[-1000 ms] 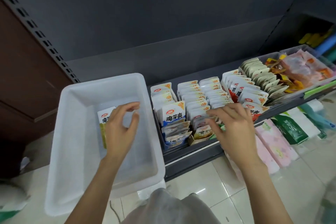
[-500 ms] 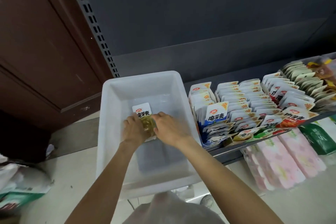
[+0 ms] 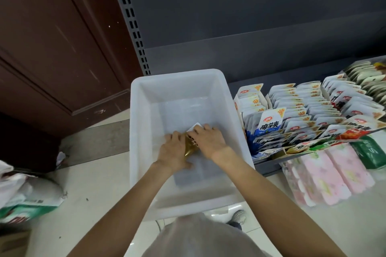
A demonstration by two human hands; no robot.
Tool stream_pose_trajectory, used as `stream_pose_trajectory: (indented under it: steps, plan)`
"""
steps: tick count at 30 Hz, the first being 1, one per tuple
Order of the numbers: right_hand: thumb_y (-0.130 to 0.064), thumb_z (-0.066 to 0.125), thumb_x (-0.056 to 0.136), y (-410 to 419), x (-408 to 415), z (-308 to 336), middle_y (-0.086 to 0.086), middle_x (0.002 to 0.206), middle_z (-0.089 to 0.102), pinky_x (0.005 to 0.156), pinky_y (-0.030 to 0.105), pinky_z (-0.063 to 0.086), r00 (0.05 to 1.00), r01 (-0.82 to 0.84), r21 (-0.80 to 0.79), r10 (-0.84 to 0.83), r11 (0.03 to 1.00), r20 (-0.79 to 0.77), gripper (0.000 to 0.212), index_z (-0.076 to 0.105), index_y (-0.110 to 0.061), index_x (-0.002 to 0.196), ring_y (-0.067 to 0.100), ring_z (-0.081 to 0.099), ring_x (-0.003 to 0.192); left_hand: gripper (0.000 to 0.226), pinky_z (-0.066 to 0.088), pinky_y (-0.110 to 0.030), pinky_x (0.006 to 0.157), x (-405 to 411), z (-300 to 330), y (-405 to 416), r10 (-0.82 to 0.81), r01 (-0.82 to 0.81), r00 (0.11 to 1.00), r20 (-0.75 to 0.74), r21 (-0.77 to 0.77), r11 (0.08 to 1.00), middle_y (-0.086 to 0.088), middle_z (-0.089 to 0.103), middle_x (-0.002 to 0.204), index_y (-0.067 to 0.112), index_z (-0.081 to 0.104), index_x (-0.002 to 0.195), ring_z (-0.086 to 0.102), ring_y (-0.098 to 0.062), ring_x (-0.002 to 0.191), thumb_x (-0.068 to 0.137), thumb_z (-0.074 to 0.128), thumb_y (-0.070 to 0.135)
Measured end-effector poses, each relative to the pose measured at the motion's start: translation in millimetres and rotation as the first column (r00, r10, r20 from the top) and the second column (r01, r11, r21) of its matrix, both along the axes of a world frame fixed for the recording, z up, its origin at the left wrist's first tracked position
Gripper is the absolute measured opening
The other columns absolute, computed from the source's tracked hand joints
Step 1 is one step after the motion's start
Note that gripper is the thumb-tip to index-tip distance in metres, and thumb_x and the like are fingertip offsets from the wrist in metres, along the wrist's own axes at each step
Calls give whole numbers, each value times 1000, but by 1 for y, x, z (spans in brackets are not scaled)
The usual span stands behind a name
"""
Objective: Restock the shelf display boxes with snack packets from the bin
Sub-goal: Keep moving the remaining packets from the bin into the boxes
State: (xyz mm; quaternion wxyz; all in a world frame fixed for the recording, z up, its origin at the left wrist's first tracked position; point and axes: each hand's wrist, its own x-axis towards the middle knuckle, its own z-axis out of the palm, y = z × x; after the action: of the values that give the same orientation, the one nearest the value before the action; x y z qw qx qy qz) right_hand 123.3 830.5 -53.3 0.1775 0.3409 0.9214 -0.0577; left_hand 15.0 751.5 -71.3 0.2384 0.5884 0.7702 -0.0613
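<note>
Both hands, left hand (image 3: 174, 150) and right hand (image 3: 208, 140), grasp and mostly hide a snack packet (image 3: 191, 144) in the bin (image 3: 146, 98), white end pointing away.

Grey shelf (image 3: 269, 165) at right w/ rows of display boxes (image 3: 296, 123) packed w/ upright packets. White bin (image 3: 135, 131) just left of the boxes; what it rests on can't tell. Pale tile floor (image 3: 94, 190) below: pink packs (image 3: 325, 175) and green pack (image 3: 369, 152) under shelf edge, sacks (image 3: 23, 196) far left.
</note>
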Motion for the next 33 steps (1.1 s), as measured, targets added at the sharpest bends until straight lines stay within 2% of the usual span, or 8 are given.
stream_pose_trajectory:
  steps: [5,9,13,17,22,27,30,33]
  plan:
    - [-19,34,100,-12,14,0,5,138,43,96,34,34,1000,30,13,-30,999,-7,35,38,-14,134,30,42,124,41,42,-31,86,6,15,2,-74,75,993,-90,7,997,-14,52,120,6,51,120,52,-30,108,87,58,30]
    - [-31,42,98,-12,30,43,9,113,64,77,36,43,942,195,-59,-203,979,-268,23,52,-16,114,32,59,103,20,45,-32,78,-22,46,0,25,-68,957,288,140,988,-1,69,96,24,66,94,62,-24,93,83,51,25]
    - [-20,72,82,-22,67,110,-3,91,72,66,30,50,550,246,-463,-516,851,-657,21,60,-21,98,16,66,80,27,47,-18,70,-31,94,-9,40,-257,544,838,122,959,3,70,82,32,68,87,63,-11,79,71,55,13]
    - [-11,70,82,-28,116,147,-1,85,73,51,22,49,197,97,-771,-771,630,-605,15,64,-15,96,13,66,71,27,51,-21,75,-5,128,-6,-80,-153,279,957,127,980,-4,71,99,10,62,111,67,-16,89,83,62,8]
    - [-17,65,80,-34,171,145,4,93,74,62,24,57,-37,110,-813,-815,572,-579,21,68,-19,100,23,70,85,18,53,-22,70,56,134,18,-105,-275,334,937,204,940,2,74,80,15,69,91,68,-9,74,75,75,9]
    - [-22,62,82,-35,267,163,-12,84,72,72,20,54,-415,390,-634,-487,667,-768,11,66,-26,91,5,66,76,21,50,-14,74,93,124,42,-212,-379,549,808,467,799,14,72,84,25,68,85,67,-7,77,81,70,4]
    - [-16,61,87,-33,314,160,-22,77,69,71,11,48,-282,538,-512,-430,670,-858,15,65,-30,86,-6,62,70,15,48,-16,80,110,112,50,-352,-154,743,569,657,738,21,67,98,26,68,99,60,1,93,85,67,20]
    - [-31,62,89,-30,324,149,-29,87,65,72,5,44,92,573,-341,-472,746,-877,6,64,-35,85,-9,61,78,31,39,-20,92,134,106,56,-485,101,809,333,733,673,14,61,112,28,64,112,49,-4,110,85,56,41]
